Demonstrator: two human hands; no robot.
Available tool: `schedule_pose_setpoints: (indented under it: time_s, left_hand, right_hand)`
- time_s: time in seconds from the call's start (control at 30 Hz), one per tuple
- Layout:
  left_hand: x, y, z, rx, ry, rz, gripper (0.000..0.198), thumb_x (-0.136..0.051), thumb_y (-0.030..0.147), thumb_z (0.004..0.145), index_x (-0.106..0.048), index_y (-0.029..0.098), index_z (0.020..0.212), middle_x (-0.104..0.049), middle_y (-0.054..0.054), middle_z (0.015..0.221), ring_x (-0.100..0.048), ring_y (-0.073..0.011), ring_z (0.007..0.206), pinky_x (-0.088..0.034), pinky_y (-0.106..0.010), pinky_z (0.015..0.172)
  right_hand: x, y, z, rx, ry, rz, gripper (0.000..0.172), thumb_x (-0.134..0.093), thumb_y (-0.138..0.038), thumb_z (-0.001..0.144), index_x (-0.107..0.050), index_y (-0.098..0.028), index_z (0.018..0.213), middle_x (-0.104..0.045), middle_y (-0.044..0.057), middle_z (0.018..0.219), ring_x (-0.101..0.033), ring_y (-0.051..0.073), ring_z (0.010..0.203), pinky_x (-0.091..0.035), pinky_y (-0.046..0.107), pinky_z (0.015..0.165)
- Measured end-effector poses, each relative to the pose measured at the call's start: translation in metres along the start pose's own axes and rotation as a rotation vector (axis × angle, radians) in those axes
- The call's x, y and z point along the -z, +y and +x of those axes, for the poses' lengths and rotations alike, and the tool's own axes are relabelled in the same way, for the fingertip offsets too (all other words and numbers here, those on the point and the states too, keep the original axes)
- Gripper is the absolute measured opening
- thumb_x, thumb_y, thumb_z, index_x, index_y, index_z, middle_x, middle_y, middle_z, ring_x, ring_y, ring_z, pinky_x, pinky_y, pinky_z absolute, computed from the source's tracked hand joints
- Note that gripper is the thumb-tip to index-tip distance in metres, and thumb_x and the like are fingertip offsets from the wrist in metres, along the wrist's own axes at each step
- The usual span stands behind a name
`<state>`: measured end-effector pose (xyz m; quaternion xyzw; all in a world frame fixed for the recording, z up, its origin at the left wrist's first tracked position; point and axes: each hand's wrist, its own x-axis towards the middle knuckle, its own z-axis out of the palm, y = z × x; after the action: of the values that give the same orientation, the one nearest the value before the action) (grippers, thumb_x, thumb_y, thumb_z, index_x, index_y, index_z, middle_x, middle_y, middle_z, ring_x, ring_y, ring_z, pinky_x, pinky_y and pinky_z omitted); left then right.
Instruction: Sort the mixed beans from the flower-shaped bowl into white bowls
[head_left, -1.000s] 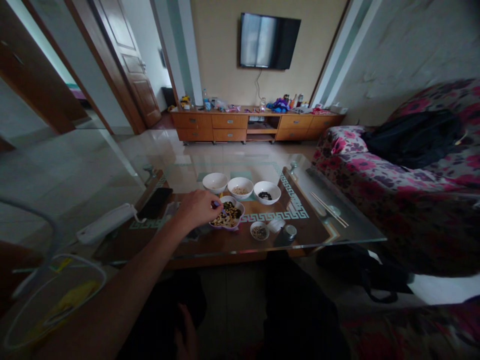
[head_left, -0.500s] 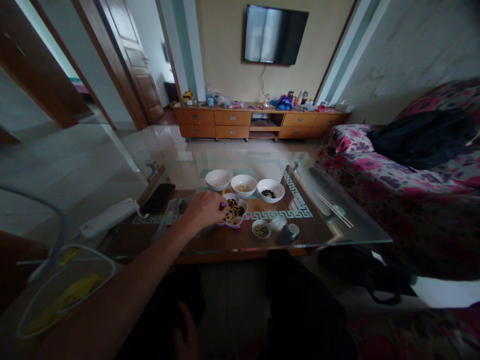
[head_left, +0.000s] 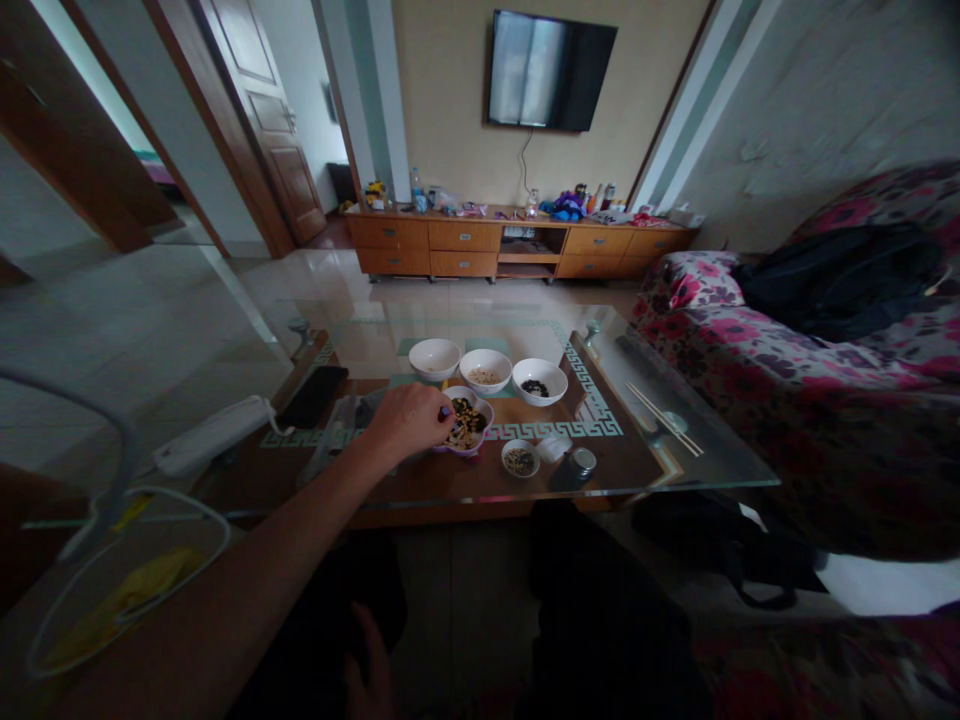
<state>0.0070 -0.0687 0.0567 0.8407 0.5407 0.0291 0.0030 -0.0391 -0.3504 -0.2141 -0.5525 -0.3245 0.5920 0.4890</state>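
My left hand (head_left: 409,420) reaches from the lower left to the near rim of a purple flower-shaped bowl (head_left: 471,428) holding mixed light and dark beans. Its fingers are pinched on a small purple thing at the bowl's left edge. Behind that bowl stand three white bowls: an almost empty one (head_left: 435,357), one with pale beans (head_left: 486,370) and one with dark beans (head_left: 538,380). A small dish of mixed beans (head_left: 519,460) sits to the right of the purple bowl. My right hand (head_left: 369,662) lies low on my lap in shadow, its fingers unclear.
All of this sits on a glass-topped coffee table (head_left: 675,470). Chopsticks (head_left: 664,418) lie at its right, a metal tin (head_left: 579,462) by the small dish, a black phone (head_left: 313,396) and a white power strip (head_left: 214,435) at its left. A floral sofa (head_left: 787,380) stands to the right.
My left hand has shifted slightly right, so its pinched fingertips are now over the purple bowl's left rim. The view has tilted down a little.
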Motion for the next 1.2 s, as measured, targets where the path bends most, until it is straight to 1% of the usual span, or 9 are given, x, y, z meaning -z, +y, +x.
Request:
schedule_pose_setpoints:
  time_s: [0.13,0.4,0.57,0.7,0.8,0.93,1.03,1.1,1.2]
  left_hand:
    - [-0.001,-0.001,0.001,0.014,-0.002,-0.009,0.027,-0.059,0.034,0.092,-0.084,0.029,0.101,-0.077,-0.009,0.090,-0.071,-0.0284,0.087,-0.050,-0.035,0.075]
    - [-0.008,-0.010,0.007,0.037,0.040,-0.065,0.028,-0.060,0.040,0.094,-0.084,0.027,0.100,-0.077,-0.010,0.091,-0.072,-0.0287,0.087,-0.051,-0.037,0.075]
    - [-0.010,-0.013,0.009,0.063,0.028,-0.077,0.028,-0.060,0.040,0.094,-0.084,0.027,0.102,-0.078,-0.009,0.094,-0.072,-0.0291,0.088,-0.051,-0.038,0.075]
    - [-0.009,-0.014,0.010,0.063,0.044,-0.100,0.026,-0.061,0.039,0.094,-0.084,0.029,0.100,-0.078,-0.007,0.094,-0.072,-0.0287,0.089,-0.052,-0.038,0.076]
    - [-0.006,-0.013,0.013,0.104,0.125,-0.154,0.025,-0.063,0.039,0.093,-0.084,0.028,0.101,-0.078,-0.007,0.093,-0.072,-0.0274,0.088,-0.052,-0.037,0.079]
    - [-0.005,-0.009,0.024,0.222,0.310,-0.369,0.027,-0.064,0.039,0.095,-0.083,0.025,0.107,-0.078,-0.006,0.095,-0.072,-0.0234,0.088,-0.052,-0.032,0.081]
    - [-0.013,-0.003,0.040,0.286,0.357,-0.489,0.029,-0.062,0.041,0.097,-0.082,0.025,0.109,-0.079,-0.005,0.098,-0.073,-0.0222,0.091,-0.052,-0.030,0.082]
    - [-0.021,0.001,0.049,0.300,0.339,-0.496,0.029,-0.061,0.042,0.097,-0.082,0.026,0.110,-0.079,-0.005,0.102,-0.073,-0.0230,0.096,-0.052,-0.030,0.083]
    - [-0.034,0.004,0.057,0.334,0.286,-0.437,0.031,-0.060,0.043,0.096,-0.082,0.027,0.112,-0.078,-0.005,0.109,-0.071,-0.0256,0.103,-0.051,-0.032,0.084]
  right_hand:
    - [0.001,-0.002,-0.003,0.018,0.008,0.022,0.054,-0.053,-0.017,0.090,-0.066,-0.024,0.142,-0.057,0.009,0.151,-0.048,0.027,0.145,-0.034,0.051,0.123]
    - [0.000,-0.002,-0.001,0.012,0.013,0.022,0.051,-0.056,-0.021,0.092,-0.067,-0.025,0.141,-0.057,0.009,0.151,-0.048,0.028,0.145,-0.035,0.051,0.123]
    - [0.002,-0.003,-0.003,0.024,0.008,0.026,0.052,-0.054,-0.018,0.091,-0.067,-0.024,0.141,-0.057,0.009,0.150,-0.048,0.028,0.145,-0.035,0.051,0.123]
    - [0.002,-0.005,-0.005,0.026,0.004,0.037,0.054,-0.051,-0.017,0.091,-0.066,-0.025,0.142,-0.057,0.007,0.151,-0.048,0.027,0.145,-0.033,0.051,0.124]
    - [0.001,-0.002,-0.003,0.030,0.011,0.050,0.052,-0.053,-0.020,0.091,-0.067,-0.025,0.141,-0.057,0.008,0.150,-0.048,0.027,0.145,-0.034,0.051,0.123]
    - [0.004,0.003,0.001,0.054,0.020,0.083,0.050,-0.052,-0.027,0.093,-0.066,-0.022,0.141,-0.058,0.010,0.150,-0.049,0.027,0.144,-0.035,0.049,0.123]
    - [0.012,0.001,0.007,0.054,0.034,0.119,0.051,-0.052,-0.032,0.094,-0.065,-0.020,0.142,-0.059,0.011,0.149,-0.052,0.027,0.142,-0.037,0.048,0.121]
    - [0.018,-0.004,0.011,0.036,0.039,0.127,0.052,-0.051,-0.036,0.094,-0.065,-0.019,0.141,-0.060,0.012,0.147,-0.054,0.026,0.141,-0.041,0.046,0.119]
    - [0.024,-0.012,0.015,0.028,0.027,0.114,0.053,-0.047,-0.042,0.095,-0.068,-0.019,0.138,-0.062,0.014,0.143,-0.057,0.026,0.137,-0.047,0.043,0.114]
